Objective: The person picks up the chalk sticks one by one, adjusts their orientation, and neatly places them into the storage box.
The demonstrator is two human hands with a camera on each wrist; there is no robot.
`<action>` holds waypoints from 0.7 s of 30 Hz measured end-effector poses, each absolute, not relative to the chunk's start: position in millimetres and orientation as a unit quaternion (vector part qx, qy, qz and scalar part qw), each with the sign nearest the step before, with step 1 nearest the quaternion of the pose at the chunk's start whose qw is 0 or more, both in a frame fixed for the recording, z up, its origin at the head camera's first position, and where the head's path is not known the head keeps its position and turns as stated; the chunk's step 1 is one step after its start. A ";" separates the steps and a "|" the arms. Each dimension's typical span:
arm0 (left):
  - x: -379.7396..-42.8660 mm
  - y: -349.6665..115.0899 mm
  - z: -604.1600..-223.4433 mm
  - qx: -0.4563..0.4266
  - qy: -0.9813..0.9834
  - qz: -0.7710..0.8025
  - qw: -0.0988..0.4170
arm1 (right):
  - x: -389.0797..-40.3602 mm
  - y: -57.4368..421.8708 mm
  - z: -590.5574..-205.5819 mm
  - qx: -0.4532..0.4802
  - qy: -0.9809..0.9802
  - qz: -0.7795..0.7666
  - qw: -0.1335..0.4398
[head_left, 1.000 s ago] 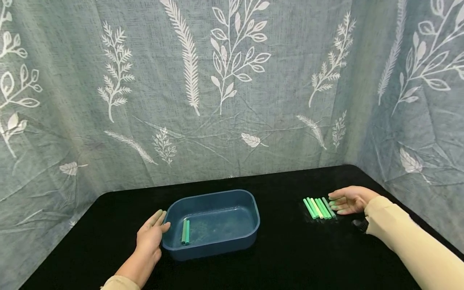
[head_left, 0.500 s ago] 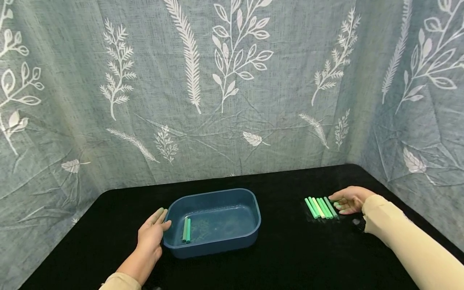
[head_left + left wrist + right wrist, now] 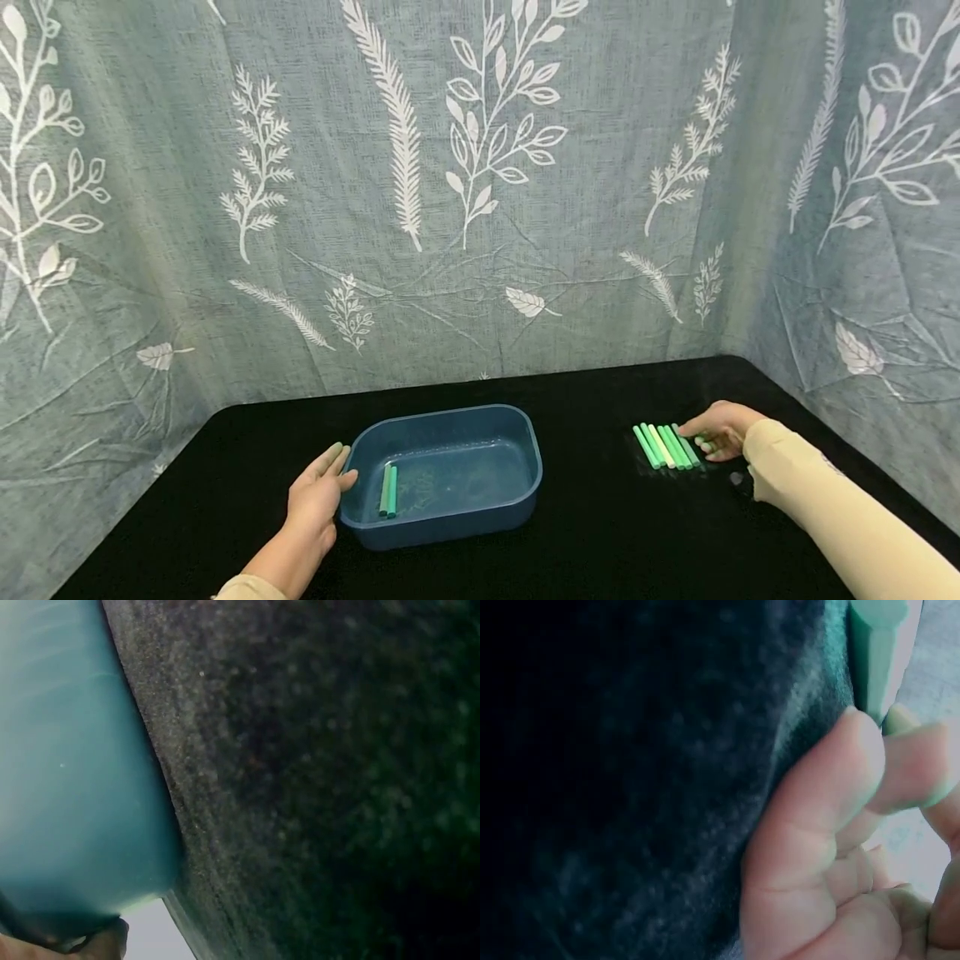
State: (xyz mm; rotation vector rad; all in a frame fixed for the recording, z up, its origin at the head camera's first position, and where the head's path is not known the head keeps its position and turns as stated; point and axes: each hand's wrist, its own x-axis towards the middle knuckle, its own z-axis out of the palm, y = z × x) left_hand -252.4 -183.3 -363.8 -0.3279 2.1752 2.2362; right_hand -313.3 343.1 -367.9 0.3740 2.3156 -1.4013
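Observation:
In the head view a dark blue plastic tub (image 3: pixel 442 533) stands left of centre, two green chalk sticks (image 3: pixel 388 490) lying side by side at its left end. My left hand (image 3: pixel 315 496) holds the tub's left rim, thumb over the edge and fingers along the outside. The left wrist view has the tub's smooth wall (image 3: pixel 82 772). Farther right lies a row of chalk sticks (image 3: pixel 663 446), mostly green with one pale yellow. At the row's right side my right hand (image 3: pixel 723 432) reaches its fingertips to the dark green stick (image 3: pixel 877 660), tips right at its end.
A black cloth (image 3: pixel 585 533) covers the table. Behind and on both sides hangs a grey-green curtain (image 3: pixel 427 333) with white leaf prints. A small dark object (image 3: pixel 738 479) shows beneath the right wrist.
My right hand has edged left to the dark green chalk stick, its fingers more curled. My left hand keeps its place at the tub. The head view has shifted slightly.

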 end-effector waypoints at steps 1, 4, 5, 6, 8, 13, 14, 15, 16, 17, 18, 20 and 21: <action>-251.2 -184.2 -365.1 -0.104 0.693 0.713 0.003 | -312.5 341.6 -369.3 0.133 0.833 -0.498 0.203; -249.3 -185.3 -366.3 -0.102 0.691 0.715 0.001 | -311.0 338.5 -370.2 0.131 0.838 -0.491 0.201; -249.1 -185.5 -366.4 -0.100 0.692 0.715 -0.001 | -310.9 337.6 -369.8 0.131 0.839 -0.488 0.200; -249.0 -185.2 -366.2 -0.099 0.692 0.715 -0.004 | -310.9 337.0 -369.2 0.127 0.842 -0.484 0.200; -248.3 -184.8 -366.3 -0.096 0.695 0.713 -0.007 | -311.0 336.5 -368.4 0.124 0.846 -0.477 0.206; -248.6 -182.7 -367.5 -0.093 0.699 0.709 -0.003 | -309.7 339.7 -368.9 0.124 0.847 -0.471 0.213; -249.0 -182.4 -367.3 -0.092 0.698 0.710 -0.004 | -309.6 340.7 -368.9 0.126 0.845 -0.474 0.213; -249.4 -182.1 -366.6 -0.091 0.698 0.710 -0.005 | -309.6 341.6 -368.4 0.125 0.843 -0.479 0.211; -249.9 -182.2 -365.9 -0.094 0.698 0.710 -0.006 | -309.9 342.4 -367.9 0.122 0.840 -0.484 0.211; -250.1 -182.4 -365.1 -0.095 0.698 0.709 -0.007 | -310.3 343.0 -367.2 0.120 0.838 -0.488 0.210; -250.0 -183.1 -364.6 -0.097 0.698 0.709 -0.007 | -310.7 343.3 -366.2 0.115 0.837 -0.491 0.213; -249.6 -185.0 -363.9 -0.094 0.697 0.710 -0.011 | -312.5 343.8 -363.6 0.098 0.832 -0.497 0.224; -249.3 -186.1 -363.7 -0.093 0.697 0.711 -0.012 | -313.2 343.7 -362.1 0.088 0.830 -0.500 0.231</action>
